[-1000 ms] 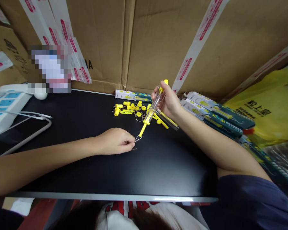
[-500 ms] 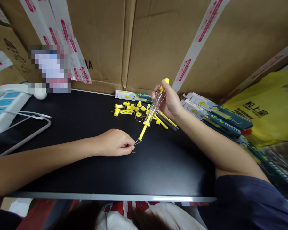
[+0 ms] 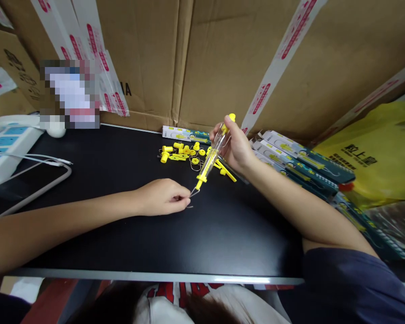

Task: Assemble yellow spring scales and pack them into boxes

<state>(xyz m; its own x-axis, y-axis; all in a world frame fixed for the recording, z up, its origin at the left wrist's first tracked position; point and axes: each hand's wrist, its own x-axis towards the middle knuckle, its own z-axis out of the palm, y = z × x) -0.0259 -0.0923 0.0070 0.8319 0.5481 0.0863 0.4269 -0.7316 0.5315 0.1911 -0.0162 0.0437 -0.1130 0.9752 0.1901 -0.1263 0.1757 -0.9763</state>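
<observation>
Our yellow rod (image 3: 199,185) has slid deeper into the clear tube (image 3: 217,146) our right hand (image 3: 238,147) grasps; mid-frame, our left hand (image 3: 164,198) pinches the wire hook (image 3: 195,192). Likely easing the pull, we next need controlled tension.

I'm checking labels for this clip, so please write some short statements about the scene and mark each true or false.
1. The right hand holds the clear tube. True.
2. The left hand lies open with nothing in it. False: the left hand pinches the metal wire at the tube's lower end.
3. A narrow box lies behind the loose yellow parts. True.
4. The loose yellow parts are inside a tray. False: they lie on the black tabletop.
</observation>
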